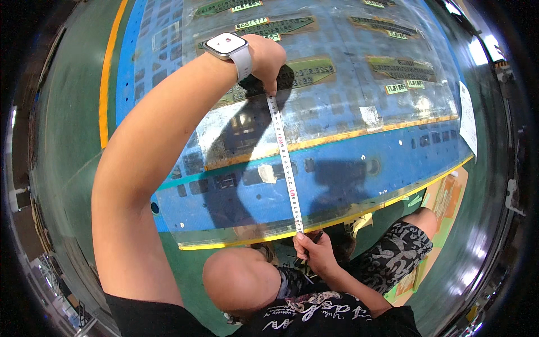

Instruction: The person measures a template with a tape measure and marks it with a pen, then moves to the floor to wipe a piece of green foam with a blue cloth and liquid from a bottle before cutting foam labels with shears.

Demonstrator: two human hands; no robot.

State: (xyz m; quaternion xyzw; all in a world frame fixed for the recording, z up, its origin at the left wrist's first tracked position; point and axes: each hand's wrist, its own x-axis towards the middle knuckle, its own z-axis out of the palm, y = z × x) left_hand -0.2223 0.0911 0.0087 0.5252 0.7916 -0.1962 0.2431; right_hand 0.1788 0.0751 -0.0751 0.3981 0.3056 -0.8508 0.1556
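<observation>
A white tape measure blade [285, 160] runs from far to near across a transparent sheet [348, 121] on the blue panel [337, 168]. Stretched out to the far side, my left hand [267, 60] pinches the blade's far end against the sheet, its fingers partly hidden behind the hand. At the near, yellow-edged border [261, 238], my right hand [316, 251] grips the dark tape measure case, mostly covered by my fingers. The blade leaves that hand at the yellow edge and looks straight and taut.
Flat dark plates with raised characters [401, 68] and small pale labels lie under the sheet farther off. A piece of tan tape [267, 173] sticks beside the blade. A white paper [467, 121] hangs at the right edge. My knees [241, 278] are close below the near border.
</observation>
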